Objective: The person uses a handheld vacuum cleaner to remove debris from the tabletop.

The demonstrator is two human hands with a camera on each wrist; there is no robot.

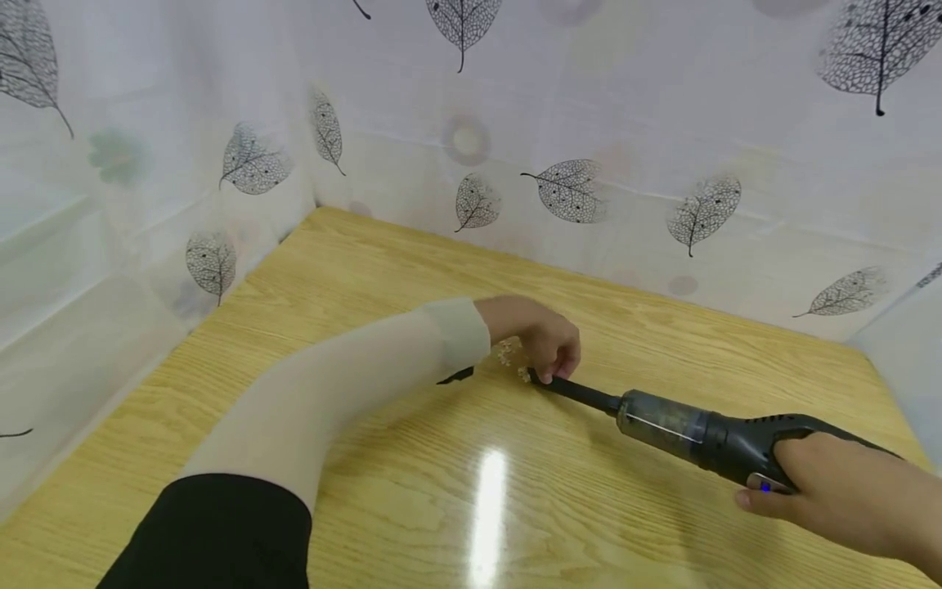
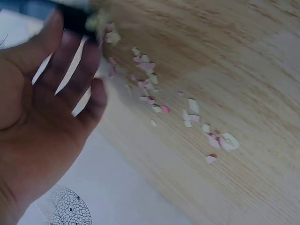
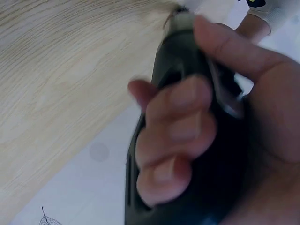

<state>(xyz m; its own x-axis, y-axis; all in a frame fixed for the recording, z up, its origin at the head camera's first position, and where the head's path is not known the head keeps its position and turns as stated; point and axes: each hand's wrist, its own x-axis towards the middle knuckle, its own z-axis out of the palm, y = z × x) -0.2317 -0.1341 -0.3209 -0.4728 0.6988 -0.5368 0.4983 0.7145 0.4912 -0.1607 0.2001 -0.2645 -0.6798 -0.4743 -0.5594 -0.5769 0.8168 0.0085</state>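
My right hand grips the handle of a black handheld vacuum cleaner, its fingers wrapped round it. A small blue light glows near the thumb. The vacuum has a see-through dust cup and a long narrow nozzle pointing left. With thumb and fingers, my left hand pinches this nozzle near its tip. Small pale yellow and pink scraps lie in a loose trail on the table, some right at the nozzle's mouth. In the head view, the left hand and sleeve partly cover the scraps.
The wood-grain table carries a bright light reflection at its front. White curtains with leaf prints stand along its back and sides. A thin dark piece sticks out beside the pale left sleeve.
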